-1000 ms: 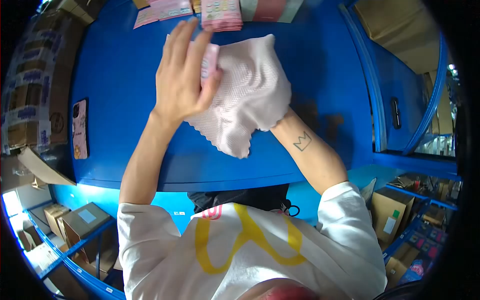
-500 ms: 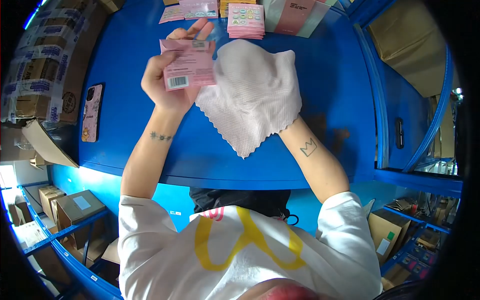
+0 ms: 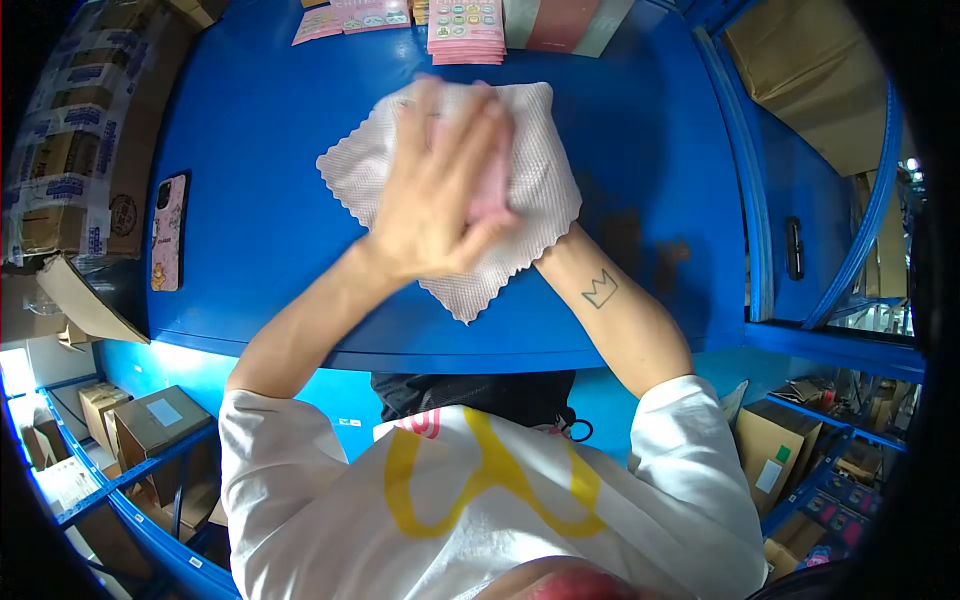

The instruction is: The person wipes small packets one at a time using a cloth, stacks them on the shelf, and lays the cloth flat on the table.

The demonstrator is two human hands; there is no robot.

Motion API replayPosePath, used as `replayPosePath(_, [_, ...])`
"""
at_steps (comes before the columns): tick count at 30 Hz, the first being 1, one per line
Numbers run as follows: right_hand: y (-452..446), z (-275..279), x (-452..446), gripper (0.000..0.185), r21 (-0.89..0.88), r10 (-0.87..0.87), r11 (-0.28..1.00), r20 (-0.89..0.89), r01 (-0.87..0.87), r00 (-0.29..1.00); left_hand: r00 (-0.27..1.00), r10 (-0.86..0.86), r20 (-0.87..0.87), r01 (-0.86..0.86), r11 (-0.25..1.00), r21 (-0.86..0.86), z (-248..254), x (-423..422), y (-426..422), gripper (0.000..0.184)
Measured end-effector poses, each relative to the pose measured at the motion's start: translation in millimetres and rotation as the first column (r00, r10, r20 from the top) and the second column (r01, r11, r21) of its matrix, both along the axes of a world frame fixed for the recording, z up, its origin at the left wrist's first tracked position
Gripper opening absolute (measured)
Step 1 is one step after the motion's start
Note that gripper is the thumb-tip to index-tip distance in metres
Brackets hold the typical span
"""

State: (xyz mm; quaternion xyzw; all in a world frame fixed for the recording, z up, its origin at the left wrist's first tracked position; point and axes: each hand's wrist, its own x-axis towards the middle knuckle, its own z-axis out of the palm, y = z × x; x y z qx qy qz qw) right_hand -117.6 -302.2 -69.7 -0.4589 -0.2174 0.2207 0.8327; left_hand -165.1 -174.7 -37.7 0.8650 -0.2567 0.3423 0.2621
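Note:
A pink flat packet [image 3: 490, 185] lies under my left hand [image 3: 430, 200], which grips it between thumb and fingers against a pale pink cloth [image 3: 545, 190]. The fingers are smeared by motion. The cloth is waffle-textured with a scalloped edge and drapes over my right hand, so that hand is hidden; only the forearm with a crown tattoo comes out from under the fabric. Whether the covered fingers are open or closed does not show.
At the back of the blue table [image 3: 250, 130] stand a stack of pink packets [image 3: 466, 30], more pink packs [image 3: 370, 14] and a grey-and-pink box [image 3: 565, 25]. A phone in a pink case [image 3: 168, 232] lies left. Taped cartons [image 3: 80, 140] line the left edge.
My left hand has turned over and moved right, bringing the pink packet down onto the cloth. The cloth-covered right hand has shifted slightly left, and the camera view has moved a little.

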Motion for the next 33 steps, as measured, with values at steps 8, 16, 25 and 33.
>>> replayPosePath(8, [0,13,-1,0.065,-0.061,-0.045,0.997,-0.130,0.037,0.990,0.999,0.052,-0.002,-0.051,0.987,0.150,-4,24,22,0.071])
replayPosePath(16, [3,-19,2,0.055,0.218,0.076,0.972,0.036,-0.082,0.996,0.993,-0.094,-0.072,0.105,0.980,0.170,8,18,13,0.074])
replayPosePath(25, [5,5,0,0.059,0.643,0.609,0.718,-0.396,-0.266,0.687,0.866,-0.277,-0.416,-0.098,0.721,-0.686,2,32,52,0.070])
replayPosePath(33, [5,25,-7,0.055,0.319,0.192,0.947,-0.650,0.036,0.735,0.780,-0.624,0.051,-0.153,-0.269,-0.951,20,34,70,0.063])
